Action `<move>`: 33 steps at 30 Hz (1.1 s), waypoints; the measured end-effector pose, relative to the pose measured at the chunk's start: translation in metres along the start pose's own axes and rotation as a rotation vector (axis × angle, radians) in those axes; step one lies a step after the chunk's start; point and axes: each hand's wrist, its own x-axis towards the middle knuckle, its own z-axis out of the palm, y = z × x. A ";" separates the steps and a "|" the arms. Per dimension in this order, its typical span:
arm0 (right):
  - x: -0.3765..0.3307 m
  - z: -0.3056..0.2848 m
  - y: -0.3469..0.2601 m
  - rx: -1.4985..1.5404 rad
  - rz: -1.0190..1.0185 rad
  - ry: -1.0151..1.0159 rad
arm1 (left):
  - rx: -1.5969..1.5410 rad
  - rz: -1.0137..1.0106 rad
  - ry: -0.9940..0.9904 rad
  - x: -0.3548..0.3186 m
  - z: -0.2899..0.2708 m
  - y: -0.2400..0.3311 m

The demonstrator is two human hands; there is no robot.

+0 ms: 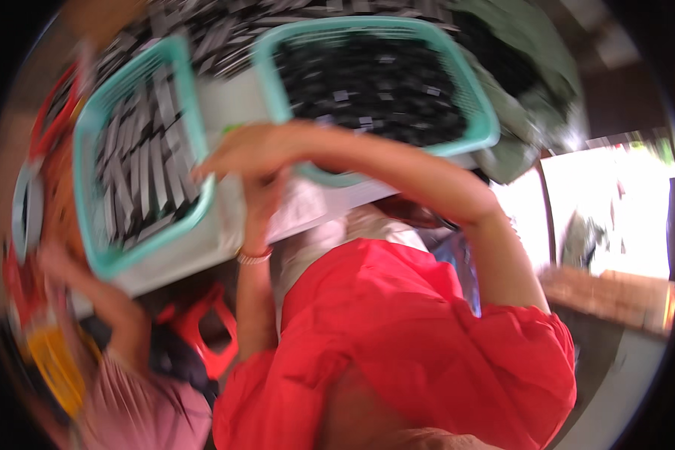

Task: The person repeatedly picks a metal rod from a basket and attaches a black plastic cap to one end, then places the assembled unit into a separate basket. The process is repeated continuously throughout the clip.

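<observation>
We are reaching toward the right basket (472,105) of dark parts on the white table (232,97). Our right hand (240,154) is lying flat, fingers extended, holding nothing. Our left hand (266,191) is blurred beneath it; we cannot tell its grip. The left basket (195,112) is sitting beside.

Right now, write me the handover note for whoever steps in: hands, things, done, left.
Right hand: reaches across to the gap between the two baskets; grip lost in blur.
Left hand: raised just under it, bracelet at the wrist; grip unclear.
Left teal basket: holds grey and dark strips, on the white surface.
Right teal basket: full of small dark pieces.
Co-worker's hand: by the left basket's lower corner.
Done and left: both baskets loaded; the blur hides more.
</observation>
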 end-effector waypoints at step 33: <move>-0.011 0.012 -0.042 -0.555 -0.205 -0.125 | 0.264 0.030 -0.336 -0.027 -0.036 0.007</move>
